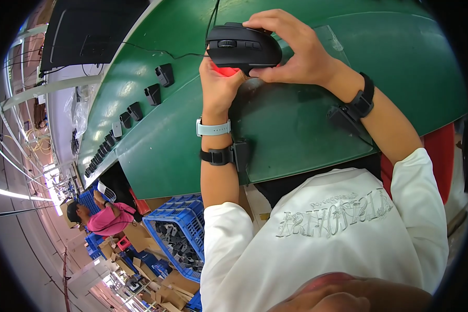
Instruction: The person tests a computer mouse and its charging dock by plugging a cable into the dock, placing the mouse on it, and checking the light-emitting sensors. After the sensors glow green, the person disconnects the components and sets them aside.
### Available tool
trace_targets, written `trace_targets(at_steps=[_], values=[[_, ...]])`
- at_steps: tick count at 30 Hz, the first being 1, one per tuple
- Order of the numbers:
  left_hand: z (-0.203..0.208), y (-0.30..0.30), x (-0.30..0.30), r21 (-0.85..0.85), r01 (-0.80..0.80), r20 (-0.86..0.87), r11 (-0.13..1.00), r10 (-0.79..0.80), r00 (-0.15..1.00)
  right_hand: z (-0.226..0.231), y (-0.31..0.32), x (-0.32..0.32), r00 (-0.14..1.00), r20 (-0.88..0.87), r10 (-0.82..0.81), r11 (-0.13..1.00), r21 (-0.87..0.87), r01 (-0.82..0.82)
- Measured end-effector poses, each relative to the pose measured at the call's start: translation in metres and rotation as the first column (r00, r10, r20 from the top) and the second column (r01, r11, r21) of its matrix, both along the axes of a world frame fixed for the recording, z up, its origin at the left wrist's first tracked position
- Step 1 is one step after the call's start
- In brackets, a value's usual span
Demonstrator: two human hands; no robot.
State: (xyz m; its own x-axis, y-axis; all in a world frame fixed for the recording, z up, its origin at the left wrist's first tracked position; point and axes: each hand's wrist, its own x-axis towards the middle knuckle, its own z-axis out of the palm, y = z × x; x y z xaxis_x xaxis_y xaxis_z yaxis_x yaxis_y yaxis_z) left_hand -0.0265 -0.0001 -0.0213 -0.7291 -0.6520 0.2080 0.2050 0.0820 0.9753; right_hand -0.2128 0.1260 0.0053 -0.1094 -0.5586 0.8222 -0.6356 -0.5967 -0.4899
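Note:
A black computer mouse [252,47] with a scroll wheel is held up above the green table. My right hand [296,49] is closed around its right end, thumb on the near side and fingers on the far side. Beneath its left end my left hand [218,86] is closed against it, most of the fingers hidden behind the mouse. Bright red [224,69] shows between the left hand and the mouse; I cannot tell whether it is a material or a light. A thin black cable [164,52] runs leftward from beside the mouse.
The green table [177,151] bears a row of small black plastic parts [152,94] along its left side. A black panel [88,34] stands at the far left. Below the table edge is a blue crate [178,221] of dark parts. A person in pink [109,218] sits farther off.

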Motion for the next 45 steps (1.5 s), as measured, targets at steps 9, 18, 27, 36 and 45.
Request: trace_targets(at_steps=[9, 18, 27, 36, 45], values=[[0.012, 0.006, -0.012, 0.077, 0.022, -0.075, 0.997, -0.017, 0.997, -0.008, -0.004, -0.008, 0.993, 0.100, -0.066, 0.992, 0.118, 0.054], [0.004, -0.017, 0.017, -0.217, -0.354, -0.019, 0.910, 0.359, 0.933, -0.041, -0.014, 0.009, 0.897, -0.101, 0.430, 0.865, 0.331, -0.377], [0.017, -0.007, 0.011, -0.375, -0.338, 0.043, 0.863, 0.380, 0.924, -0.007, 0.000, 0.008, 0.903, -0.201, 0.380, 0.863, 0.428, -0.268], [0.019, 0.001, 0.006, -0.436, -0.241, 0.054, 0.867, 0.293, 0.955, -0.009, -0.008, 0.004, 0.997, -0.064, 0.051, 0.997, 0.065, -0.047], [0.019, -0.002, 0.012, -0.425, -0.151, 0.064, 0.893, 0.196, 0.979, -0.015, -0.015, 0.002, 0.952, -0.194, -0.236, 0.968, 0.045, 0.249]])
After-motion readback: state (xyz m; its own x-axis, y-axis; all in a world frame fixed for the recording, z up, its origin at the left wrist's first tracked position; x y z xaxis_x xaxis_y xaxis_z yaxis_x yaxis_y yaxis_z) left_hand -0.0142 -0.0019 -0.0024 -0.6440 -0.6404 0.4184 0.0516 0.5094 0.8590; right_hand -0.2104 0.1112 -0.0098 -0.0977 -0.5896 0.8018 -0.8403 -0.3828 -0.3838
